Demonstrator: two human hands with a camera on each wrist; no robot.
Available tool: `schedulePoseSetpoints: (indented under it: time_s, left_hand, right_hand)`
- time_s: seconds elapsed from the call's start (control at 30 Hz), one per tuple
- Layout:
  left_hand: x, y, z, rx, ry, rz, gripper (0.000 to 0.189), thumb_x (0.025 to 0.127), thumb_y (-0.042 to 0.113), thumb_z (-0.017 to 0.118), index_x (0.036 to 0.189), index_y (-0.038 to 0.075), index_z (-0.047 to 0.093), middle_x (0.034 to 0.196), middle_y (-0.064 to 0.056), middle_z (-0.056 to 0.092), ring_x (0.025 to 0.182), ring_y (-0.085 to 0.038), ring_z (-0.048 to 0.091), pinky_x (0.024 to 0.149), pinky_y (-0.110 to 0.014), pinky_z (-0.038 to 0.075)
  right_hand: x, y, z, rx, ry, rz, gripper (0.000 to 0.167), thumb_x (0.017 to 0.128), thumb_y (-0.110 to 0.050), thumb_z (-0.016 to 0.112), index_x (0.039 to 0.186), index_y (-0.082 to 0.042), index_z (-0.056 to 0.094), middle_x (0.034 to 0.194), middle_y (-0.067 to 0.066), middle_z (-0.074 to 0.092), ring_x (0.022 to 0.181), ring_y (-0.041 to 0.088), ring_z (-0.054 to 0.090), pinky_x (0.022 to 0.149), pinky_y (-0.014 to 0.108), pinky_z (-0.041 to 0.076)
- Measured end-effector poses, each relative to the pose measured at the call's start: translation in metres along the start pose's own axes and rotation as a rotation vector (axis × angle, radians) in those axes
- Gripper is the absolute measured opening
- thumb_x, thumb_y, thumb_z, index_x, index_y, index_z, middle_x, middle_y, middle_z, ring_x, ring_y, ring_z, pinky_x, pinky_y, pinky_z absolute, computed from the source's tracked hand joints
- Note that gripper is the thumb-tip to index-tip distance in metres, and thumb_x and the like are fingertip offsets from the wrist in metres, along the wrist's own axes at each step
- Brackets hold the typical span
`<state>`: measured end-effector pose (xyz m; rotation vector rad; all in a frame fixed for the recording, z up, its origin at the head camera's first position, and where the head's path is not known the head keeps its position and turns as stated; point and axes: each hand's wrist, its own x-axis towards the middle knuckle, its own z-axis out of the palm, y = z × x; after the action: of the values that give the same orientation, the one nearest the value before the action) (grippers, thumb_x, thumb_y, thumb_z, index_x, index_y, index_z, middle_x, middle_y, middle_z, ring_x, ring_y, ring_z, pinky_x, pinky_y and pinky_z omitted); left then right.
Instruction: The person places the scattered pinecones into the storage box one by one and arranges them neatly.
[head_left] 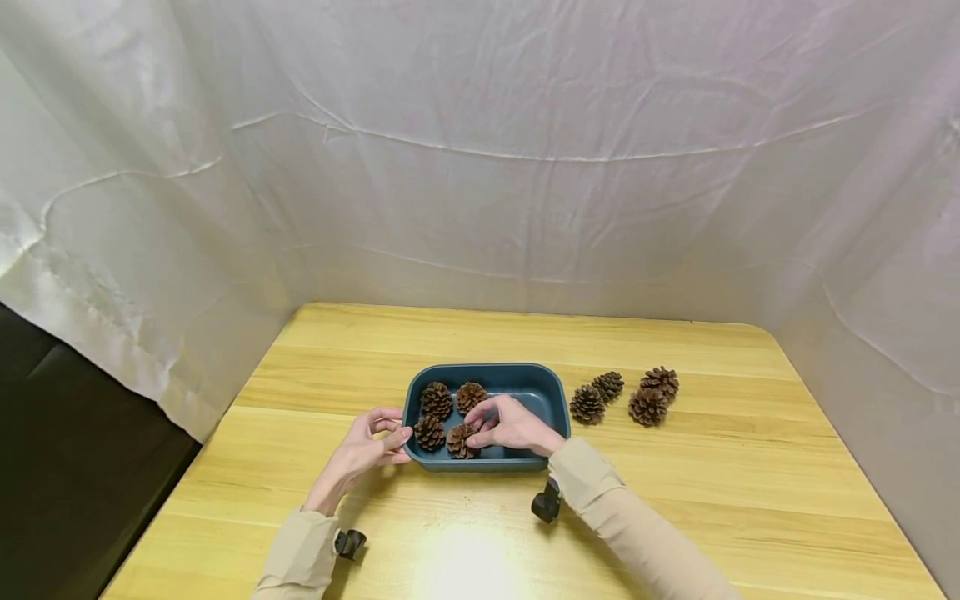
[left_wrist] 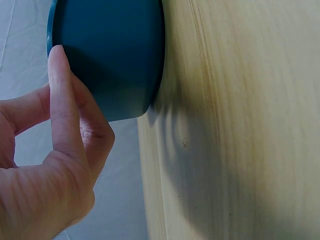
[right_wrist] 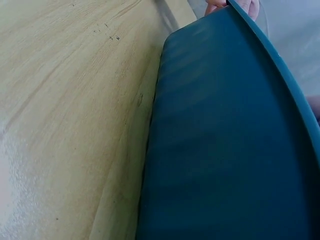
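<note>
A dark blue, rounded rectangular container point(head_left: 487, 466) lies on the table in the head view. My left hand point(head_left: 363, 446) holds its left end; in the left wrist view the thumb lies at the rim of the container point(left_wrist: 112, 55). Inside the container, my right hand point(head_left: 512, 423) pinches a brown pine cone point(head_left: 459, 442) between thumb and fingers. Three other pine cones sit to the left of and behind it: one at the back left point(head_left: 436, 400), one at the front left point(head_left: 429, 433) and one farther right point(head_left: 470, 395). The container's side hides the right fingers in the right wrist view.
Right of the container, several loose pine cones lie on the wooden table point(head_left: 750, 467): a near pair point(head_left: 587, 405) and a farther pair point(head_left: 648, 407). Pale cloth point(head_left: 525, 208) hangs along the table's back and sides. A dark surface point(head_left: 67, 467) is at the left.
</note>
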<state>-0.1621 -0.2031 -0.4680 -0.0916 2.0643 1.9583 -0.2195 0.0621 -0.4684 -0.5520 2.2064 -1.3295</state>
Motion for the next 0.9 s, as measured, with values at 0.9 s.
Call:
schedulePoseSetpoints:
  time_s: [0.9]
  left_hand:
    - [-0.0016,0.0024,0.0011,-0.006,-0.013,0.001,0.045,0.099,-0.001,0.058,0.135,-0.017,0.036,0.094,-0.003,0.055,0.070,-0.009,0.063,0.072,-0.025,0.067]
  right_hand:
    - [0.0014,0.0024,0.0002,-0.003,-0.013,-0.027,0.028,0.086,-0.012,0.080,0.111,-0.006,0.072,0.097,0.007,0.066,0.081,0.015,0.059,0.067,0.024,0.053]
